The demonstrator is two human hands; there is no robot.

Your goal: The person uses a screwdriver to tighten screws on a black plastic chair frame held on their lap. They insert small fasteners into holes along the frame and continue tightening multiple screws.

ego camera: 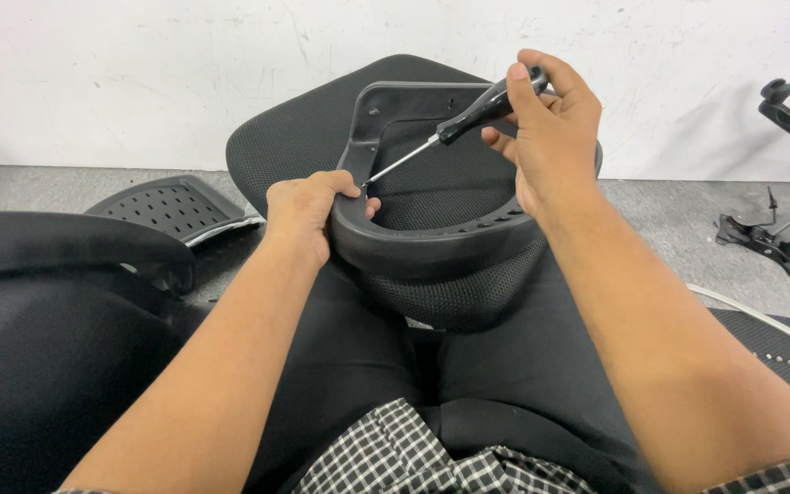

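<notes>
Head view. Seated on the floor, legs stretched toward twelve o'clock, with a black mesh chair seat (322, 137) propped on the lap and leaning toward the white wall (139, 73). Black plastic armrest (432, 242) resting against that seat, its padded curve turned toward six o'clock.

Step in hand, judging by the pose: driving or loosening a screw where the armrest bracket meets the seat. Screwdriver (468, 119) slanted from two o'clock down to eight o'clock, tip buried at the bracket's left edge just beside the left thumb. Next move seems to call for steady pressure along the shaft and a wrist turn, with the armrest kept from shifting; screw itself too small to make out.

Left hand (304, 215) at nine o'clock of the armrest, fingers clenched round its rim, forearm running straight up from the lower left. Right hand (550, 128) raised higher at one o'clock, wrist bent, fingers wrapped tight on the screwdriver handle.

Perforated black panel (171, 206) lying on the floor at ten o'clock; chair mechanism (779, 238) well apart at three o'clock.
</notes>
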